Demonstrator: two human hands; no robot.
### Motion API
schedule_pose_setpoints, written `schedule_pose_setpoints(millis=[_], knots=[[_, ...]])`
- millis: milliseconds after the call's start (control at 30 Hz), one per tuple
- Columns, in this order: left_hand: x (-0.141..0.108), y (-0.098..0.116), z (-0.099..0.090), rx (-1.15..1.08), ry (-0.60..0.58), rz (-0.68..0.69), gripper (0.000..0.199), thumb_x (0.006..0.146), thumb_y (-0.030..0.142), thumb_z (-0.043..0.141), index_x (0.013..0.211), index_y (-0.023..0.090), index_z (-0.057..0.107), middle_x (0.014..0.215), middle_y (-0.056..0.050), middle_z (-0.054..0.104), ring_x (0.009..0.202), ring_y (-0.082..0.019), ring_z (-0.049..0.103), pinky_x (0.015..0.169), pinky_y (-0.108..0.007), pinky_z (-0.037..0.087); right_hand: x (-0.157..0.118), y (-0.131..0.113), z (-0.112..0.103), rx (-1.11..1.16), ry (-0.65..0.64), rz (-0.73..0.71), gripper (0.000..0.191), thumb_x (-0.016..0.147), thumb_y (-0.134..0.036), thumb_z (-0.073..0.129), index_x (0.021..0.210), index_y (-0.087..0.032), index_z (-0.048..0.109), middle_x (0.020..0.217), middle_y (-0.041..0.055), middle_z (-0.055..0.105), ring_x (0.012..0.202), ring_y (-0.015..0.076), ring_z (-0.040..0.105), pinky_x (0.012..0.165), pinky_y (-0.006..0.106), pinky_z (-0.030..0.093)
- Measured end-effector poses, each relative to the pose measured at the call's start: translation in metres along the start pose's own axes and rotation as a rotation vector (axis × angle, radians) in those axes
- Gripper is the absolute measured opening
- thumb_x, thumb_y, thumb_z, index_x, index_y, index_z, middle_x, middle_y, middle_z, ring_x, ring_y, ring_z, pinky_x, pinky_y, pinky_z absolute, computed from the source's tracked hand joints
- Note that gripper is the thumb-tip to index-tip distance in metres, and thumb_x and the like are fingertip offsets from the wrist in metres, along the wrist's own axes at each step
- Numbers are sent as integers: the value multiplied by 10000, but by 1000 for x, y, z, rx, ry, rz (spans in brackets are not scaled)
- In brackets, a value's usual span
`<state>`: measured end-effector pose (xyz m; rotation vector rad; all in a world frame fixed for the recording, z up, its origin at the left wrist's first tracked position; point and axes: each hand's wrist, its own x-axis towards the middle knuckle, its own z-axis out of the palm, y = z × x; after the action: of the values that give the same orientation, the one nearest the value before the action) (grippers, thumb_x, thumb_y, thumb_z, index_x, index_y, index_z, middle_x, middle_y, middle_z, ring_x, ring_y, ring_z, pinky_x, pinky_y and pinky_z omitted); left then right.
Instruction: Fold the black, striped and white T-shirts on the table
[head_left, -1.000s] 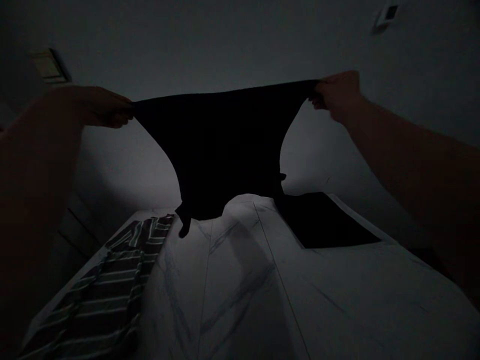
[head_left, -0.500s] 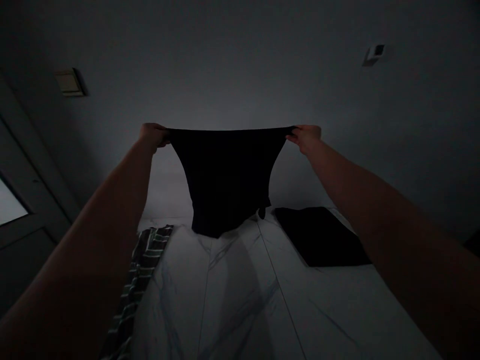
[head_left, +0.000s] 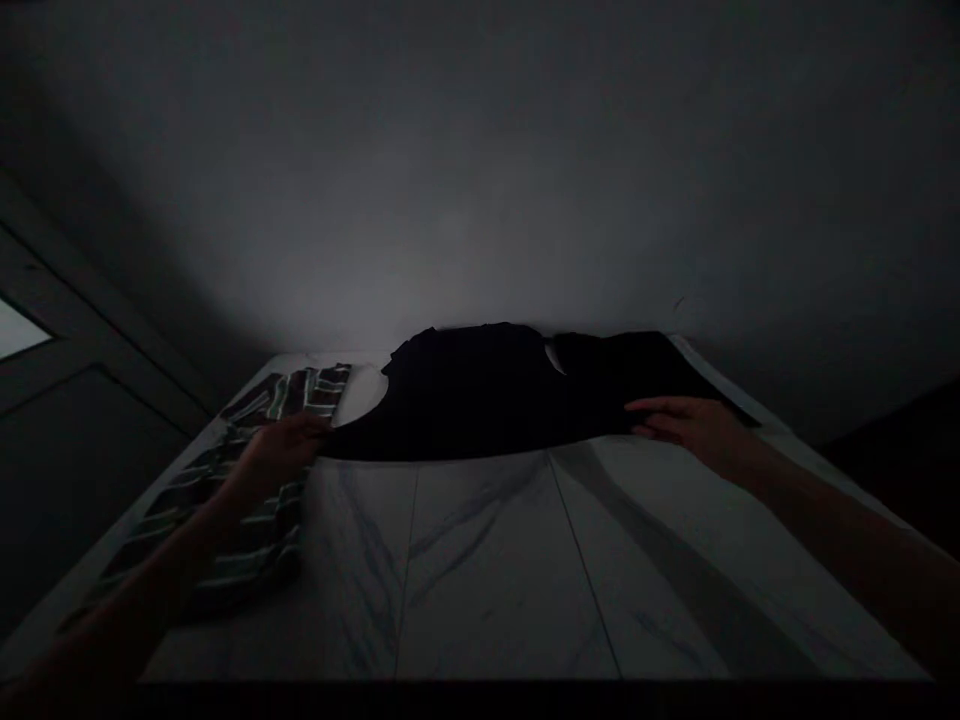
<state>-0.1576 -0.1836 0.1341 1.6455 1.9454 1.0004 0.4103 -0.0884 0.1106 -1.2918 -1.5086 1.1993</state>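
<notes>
A black cloth [head_left: 465, 400] is stretched sideways low over the far part of the marbled surface, its near edge pulled nearly straight. My left hand [head_left: 289, 445] pinches its left near corner, above the striped cloth. At the other end, my right hand [head_left: 679, 425] is closed on the right near corner. The cloth's right side overlaps the view of a second black cloth [head_left: 645, 365], and the dark border between them is hard to make out.
A dark cloth with pale and green stripes [head_left: 247, 540] lies along the left of the white marbled surface [head_left: 480, 590]. A plain wall [head_left: 465, 180] rises behind. At the far left is a panelled door [head_left: 67, 350].
Both hands have come down and moved apart with the black cloth, which hung upright before and now lies low across the surface. The view has tilted, showing the surface's near edge.
</notes>
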Motion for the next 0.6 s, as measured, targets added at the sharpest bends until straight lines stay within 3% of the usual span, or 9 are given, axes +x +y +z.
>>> schedule_pose_setpoints(millis=[133, 267, 400, 533, 600], knots=[[-52, -43, 32, 41, -190, -24, 279, 666, 385, 577, 828, 186, 687, 819, -42, 746, 800, -229, 676, 734, -305, 528, -46, 53, 20, -82, -87, 224, 343, 679, -401, 790, 962, -206, 784, 992, 79, 768, 837, 256, 747, 901, 445, 604], [-79, -61, 40, 141, -269, 52, 247, 705, 371, 552, 824, 206, 693, 870, -60, 749, 847, -239, 689, 792, -333, 531, -70, 78, 27, -179, -107, 237, 342, 640, -449, 777, 891, -218, 790, 1011, 79, 767, 778, 245, 743, 820, 430, 621], [-94, -65, 35, 215, -286, 169, 236, 759, 335, 520, 840, 210, 703, 873, -61, 736, 841, -215, 681, 772, -314, 533, -88, 79, 29, -300, -87, 177, 348, 644, -496, 743, 862, -229, 793, 906, 68, 770, 686, 216, 715, 688, 361, 609], [-107, -64, 30, 258, -265, 237, 239, 812, 375, 533, 841, 218, 710, 847, -51, 738, 812, -205, 684, 765, -310, 540, -109, 63, 28, -392, -123, 247, 427, 683, -523, 699, 953, -204, 788, 603, 39, 686, 531, 183, 630, 531, 303, 537], [-115, -64, 28, 259, -253, 246, 264, 841, 416, 539, 858, 217, 711, 846, -49, 742, 796, -205, 690, 751, -312, 543, -118, 59, 26, -413, -140, 254, 470, 705, -548, 686, 997, -192, 780, 544, 24, 638, 505, 175, 596, 513, 299, 517]])
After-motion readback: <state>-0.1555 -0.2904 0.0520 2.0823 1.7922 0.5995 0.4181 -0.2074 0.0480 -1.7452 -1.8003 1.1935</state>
